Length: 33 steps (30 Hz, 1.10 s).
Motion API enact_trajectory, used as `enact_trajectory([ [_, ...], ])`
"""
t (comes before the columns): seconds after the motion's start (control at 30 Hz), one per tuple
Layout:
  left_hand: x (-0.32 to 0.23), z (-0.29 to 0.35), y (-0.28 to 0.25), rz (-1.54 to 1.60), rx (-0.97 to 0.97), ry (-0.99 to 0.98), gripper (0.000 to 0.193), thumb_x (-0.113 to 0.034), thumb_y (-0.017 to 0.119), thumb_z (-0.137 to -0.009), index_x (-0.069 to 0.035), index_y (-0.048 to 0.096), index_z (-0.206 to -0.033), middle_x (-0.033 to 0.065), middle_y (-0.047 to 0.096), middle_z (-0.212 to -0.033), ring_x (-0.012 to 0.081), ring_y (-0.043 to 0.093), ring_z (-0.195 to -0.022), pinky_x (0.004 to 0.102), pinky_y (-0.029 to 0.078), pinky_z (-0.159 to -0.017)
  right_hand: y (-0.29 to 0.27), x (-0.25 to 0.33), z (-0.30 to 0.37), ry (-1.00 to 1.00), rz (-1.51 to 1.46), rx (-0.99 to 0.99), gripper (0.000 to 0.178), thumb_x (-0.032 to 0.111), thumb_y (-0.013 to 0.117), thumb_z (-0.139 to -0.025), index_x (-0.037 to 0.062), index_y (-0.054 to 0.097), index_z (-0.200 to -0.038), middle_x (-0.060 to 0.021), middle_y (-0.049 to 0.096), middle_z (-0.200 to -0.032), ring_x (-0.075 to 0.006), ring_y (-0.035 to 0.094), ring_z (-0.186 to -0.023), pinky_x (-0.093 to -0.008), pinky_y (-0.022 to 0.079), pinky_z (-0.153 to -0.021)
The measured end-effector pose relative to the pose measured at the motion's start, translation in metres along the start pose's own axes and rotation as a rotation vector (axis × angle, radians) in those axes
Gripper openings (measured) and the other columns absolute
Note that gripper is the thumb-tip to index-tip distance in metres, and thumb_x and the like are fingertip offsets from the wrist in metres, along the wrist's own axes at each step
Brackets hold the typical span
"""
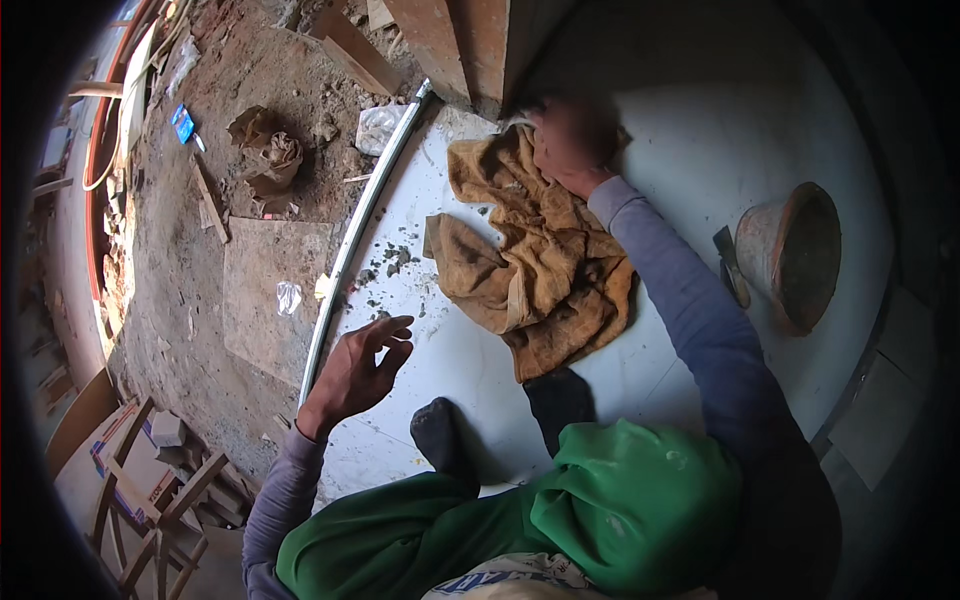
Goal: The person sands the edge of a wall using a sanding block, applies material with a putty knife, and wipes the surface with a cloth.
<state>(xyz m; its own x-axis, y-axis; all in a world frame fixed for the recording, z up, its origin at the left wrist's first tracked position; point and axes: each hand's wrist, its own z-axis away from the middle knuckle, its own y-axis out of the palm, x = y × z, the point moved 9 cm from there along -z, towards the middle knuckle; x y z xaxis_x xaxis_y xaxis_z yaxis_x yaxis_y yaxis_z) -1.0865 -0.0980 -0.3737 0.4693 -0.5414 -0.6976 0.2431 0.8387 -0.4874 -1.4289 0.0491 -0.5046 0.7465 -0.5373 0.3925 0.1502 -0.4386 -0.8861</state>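
A rumpled brown cloth (545, 245), stained and creased, lies on the white tiled floor in front of my feet. My right hand (575, 145) is at the far edge of this cloth, closed on its bunched end, close to the base of a wooden post; part of the hand is blurred. Off to the left, my left hand (362, 372) hovers near the floor's metal edge strip, its fingers loosely curved and apart, with nothing in it. Dark crumbs of debris (395, 260) are scattered between the cloth and that strip.
A mortar-stained bucket (795, 258) lies tipped at the right, beside a trowel-like tool (732, 265). The metal edge strip (368, 215) borders rough ground with crumpled brown paper (272, 160) and wood scraps. A wooden post (460, 50) stands ahead. Wooden pieces (150, 490) are at lower left.
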Motion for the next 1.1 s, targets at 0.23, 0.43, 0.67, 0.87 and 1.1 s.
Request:
enact_trajectory([
  [0.23,0.001,0.001,0.004,-0.078,-0.052,0.197,0.037,-0.01,0.069,-0.104,0.003,0.061,-0.138,0.0232,0.077,-0.112,0.0348,0.08,-0.095,0.044,0.063,-0.083,0.012,-0.043,-0.017,0.268,-0.27,0.176,0.04,0.011,0.061,-0.094,0.0156,0.078,-0.13,-0.0122,0.072,-0.135,-0.0416,0.062,-0.131,-0.0641,0.043,-0.116],
  [0.43,0.02,0.017,0.008,-0.041,-0.014,0.14,0.039,-0.01,0.07,-0.103,0.001,0.06,-0.139,0.0242,0.077,-0.112,0.0346,0.08,-0.095,0.0449,0.063,-0.082,-0.037,0.038,0.005,-0.184,0.034,-0.115,0.041,0.006,0.062,-0.094,0.0122,0.077,-0.131,-0.0141,0.075,-0.112,-0.0366,0.07,-0.105,-0.0535,0.05,-0.104],
  [0.67,0.032,0.02,0.003,-0.011,-0.012,0.004,0.035,-0.011,0.068,-0.104,0.0,0.069,-0.137,0.0181,0.08,-0.117,0.0263,0.08,-0.107,0.0386,0.063,-0.092,-0.021,0.078,0.029,-0.157,-0.015,0.028,0.045,0.002,0.063,-0.091,0.018,0.077,-0.132,-0.009,0.067,-0.139,-0.033,0.061,-0.125,-0.0593,0.049,-0.101],
  [0.87,0.057,0.042,-0.019,0.009,-0.088,-0.073,0.034,-0.014,0.067,-0.108,0.003,0.065,-0.137,0.0241,0.078,-0.117,0.0333,0.08,-0.101,0.0424,0.063,-0.088,-0.037,0.045,0.03,0.077,0.087,-0.039,0.051,0.003,0.064,-0.089,0.0179,0.075,-0.137,-0.0106,0.065,-0.136,-0.0385,0.058,-0.124,-0.0604,0.048,-0.097],
  [1.1,0.062,0.047,-0.023,0.062,-0.053,-0.192,0.037,-0.017,0.066,-0.109,0.002,0.064,-0.14,0.0247,0.078,-0.119,0.0333,0.08,-0.106,0.0434,0.063,-0.093,-0.035,0.051,0.016,-0.131,0.007,-0.038,0.039,0.004,0.064,-0.09,0.0126,0.077,-0.125,-0.0096,0.066,-0.129,-0.0379,0.06,-0.117,-0.0569,0.049,-0.093],
])
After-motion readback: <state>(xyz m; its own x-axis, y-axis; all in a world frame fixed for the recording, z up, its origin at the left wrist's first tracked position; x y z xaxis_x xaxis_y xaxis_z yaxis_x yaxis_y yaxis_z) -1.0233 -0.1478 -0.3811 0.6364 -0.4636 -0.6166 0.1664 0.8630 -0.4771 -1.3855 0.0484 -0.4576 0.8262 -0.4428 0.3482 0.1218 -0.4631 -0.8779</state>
